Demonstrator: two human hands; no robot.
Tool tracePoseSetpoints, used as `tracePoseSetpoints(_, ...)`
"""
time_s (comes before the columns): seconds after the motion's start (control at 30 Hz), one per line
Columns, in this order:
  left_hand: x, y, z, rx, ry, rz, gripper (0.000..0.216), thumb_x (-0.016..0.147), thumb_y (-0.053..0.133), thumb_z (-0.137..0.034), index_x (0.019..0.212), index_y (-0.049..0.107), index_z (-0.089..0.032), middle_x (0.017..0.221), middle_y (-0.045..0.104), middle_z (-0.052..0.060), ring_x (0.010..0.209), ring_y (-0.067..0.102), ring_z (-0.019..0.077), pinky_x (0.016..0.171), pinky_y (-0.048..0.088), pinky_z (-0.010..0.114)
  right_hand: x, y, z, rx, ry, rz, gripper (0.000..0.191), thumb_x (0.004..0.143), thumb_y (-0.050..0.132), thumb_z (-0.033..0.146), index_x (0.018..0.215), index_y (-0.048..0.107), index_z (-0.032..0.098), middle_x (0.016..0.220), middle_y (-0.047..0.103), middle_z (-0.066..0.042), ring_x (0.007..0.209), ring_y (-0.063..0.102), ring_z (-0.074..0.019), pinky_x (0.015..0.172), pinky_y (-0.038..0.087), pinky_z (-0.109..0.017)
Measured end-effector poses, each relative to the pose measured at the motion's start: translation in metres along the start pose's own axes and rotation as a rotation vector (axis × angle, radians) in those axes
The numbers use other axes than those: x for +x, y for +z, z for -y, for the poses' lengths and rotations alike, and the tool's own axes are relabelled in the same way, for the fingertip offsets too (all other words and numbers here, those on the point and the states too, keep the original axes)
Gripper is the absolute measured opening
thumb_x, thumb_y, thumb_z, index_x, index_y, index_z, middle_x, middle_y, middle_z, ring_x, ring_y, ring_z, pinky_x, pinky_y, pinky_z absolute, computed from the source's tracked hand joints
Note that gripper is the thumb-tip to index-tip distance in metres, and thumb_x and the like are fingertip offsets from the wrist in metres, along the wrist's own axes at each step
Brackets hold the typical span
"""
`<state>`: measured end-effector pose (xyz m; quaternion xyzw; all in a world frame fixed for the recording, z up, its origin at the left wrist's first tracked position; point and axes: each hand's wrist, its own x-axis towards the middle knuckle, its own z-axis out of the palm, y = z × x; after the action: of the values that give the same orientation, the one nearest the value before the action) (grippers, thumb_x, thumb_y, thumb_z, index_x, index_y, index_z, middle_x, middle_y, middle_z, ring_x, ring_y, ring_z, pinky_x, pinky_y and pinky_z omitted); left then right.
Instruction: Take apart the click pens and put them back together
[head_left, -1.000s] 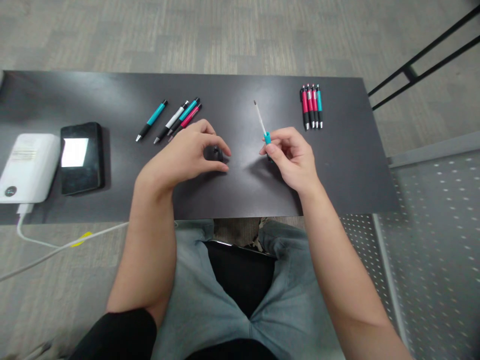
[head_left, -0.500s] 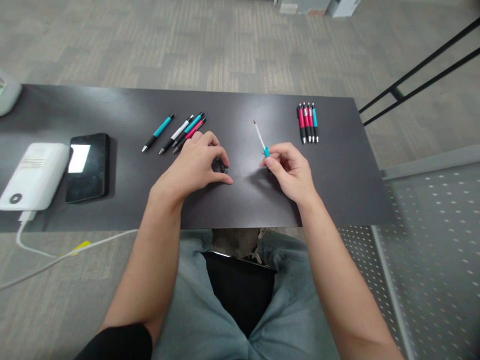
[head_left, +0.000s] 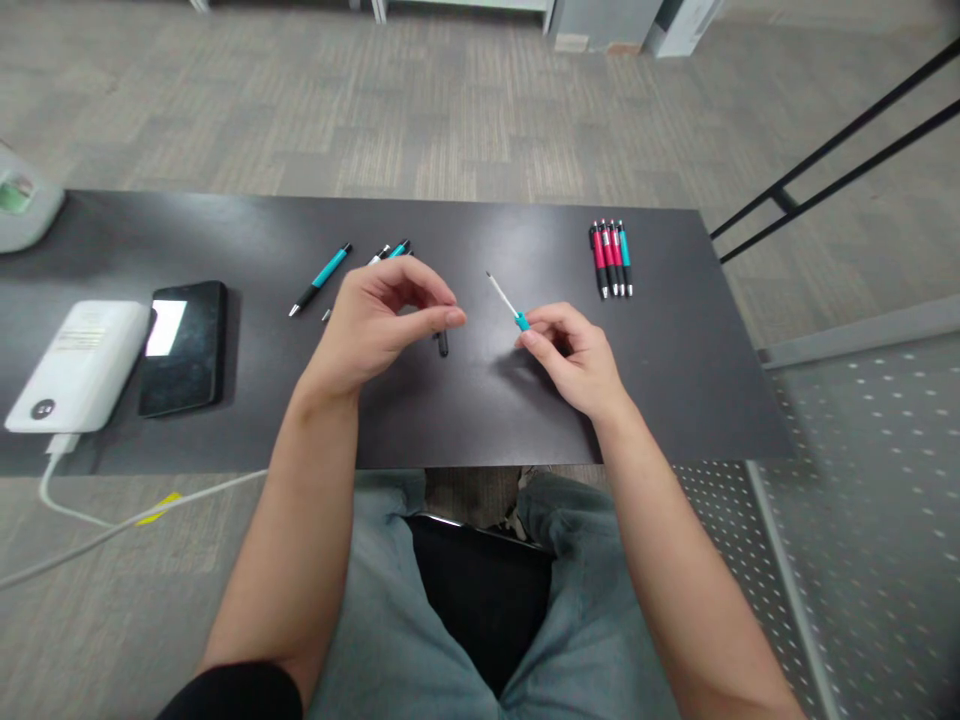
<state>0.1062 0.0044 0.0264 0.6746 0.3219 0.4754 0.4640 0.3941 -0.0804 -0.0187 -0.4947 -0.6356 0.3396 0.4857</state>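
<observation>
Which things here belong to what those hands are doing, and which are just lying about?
Seemingly part of the work:
teal pen piece with white refill, held in the right hand
dark piece on the table by the left hand
loose pens near the left hand
row of four pens

Seemingly just lying about:
black phone-like device
white box
white cable
</observation>
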Motion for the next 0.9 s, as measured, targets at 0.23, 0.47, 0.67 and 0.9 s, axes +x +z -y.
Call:
tracePoseSetpoints(0.23, 0.007, 0.004, 0.02, -0.08, 0.035, -0.243, 0.062, 0.088, 0.117, -0.078, 0.096, 0.08, -0.029, 0.1, 0.085, 0.003, 0.099, 0.085, 0.0246, 0.09, 0.071, 0.04, -0.001, 0.0, 0.001, -0.067, -0.062, 0.062, 0.037, 0.116, 0.089, 0.067, 0.117, 0.088, 0.03, 0.092, 0.08, -0.001, 0.065, 0.052, -0.0175, 0.065, 0.048, -0.035)
tracePoseSetpoints(0.47, 0.006, 0.01, 0.021, -0.066, 0.037, -0.171, 0.064, 0.088, 0.116, -0.081, 0.097, 0.08, -0.029, 0.102, 0.087, 0.003, 0.096, 0.086, 0.0249, 0.083, 0.072, 0.04, -0.001, 0.001, 0.003, -0.081, -0.088, 0.076, 0.024, 0.118, 0.09, 0.053, 0.118, 0.089, 0.029, 0.091, 0.078, 0.0, 0.065, 0.05, -0.0166, 0.065, 0.045, -0.035)
tracePoseSetpoints(0.67, 0.006, 0.012, 0.021, -0.05, 0.045, -0.148, 0.064, 0.088, 0.117, -0.079, 0.097, 0.079, -0.029, 0.1, 0.087, 0.002, 0.096, 0.086, 0.0248, 0.083, 0.072, 0.041, -0.001, 0.0, 0.004, -0.084, -0.08, 0.092, 0.029, 0.12, 0.088, 0.059, 0.12, 0.089, 0.029, 0.092, 0.075, 0.0, 0.066, 0.049, -0.0172, 0.066, 0.045, -0.035)
tracePoseSetpoints(0.9, 0.006, 0.007, 0.025, -0.066, 0.094, -0.185, 0.059, 0.09, 0.117, -0.077, 0.099, 0.081, -0.03, 0.106, 0.09, 0.002, 0.096, 0.085, 0.0231, 0.085, 0.072, 0.039, -0.001, 0.001, 0.005, -0.088, -0.083, 0.09, 0.03, 0.12, 0.087, 0.059, 0.119, 0.089, 0.029, 0.091, 0.075, 0.0, 0.066, 0.048, -0.0171, 0.066, 0.045, -0.035)
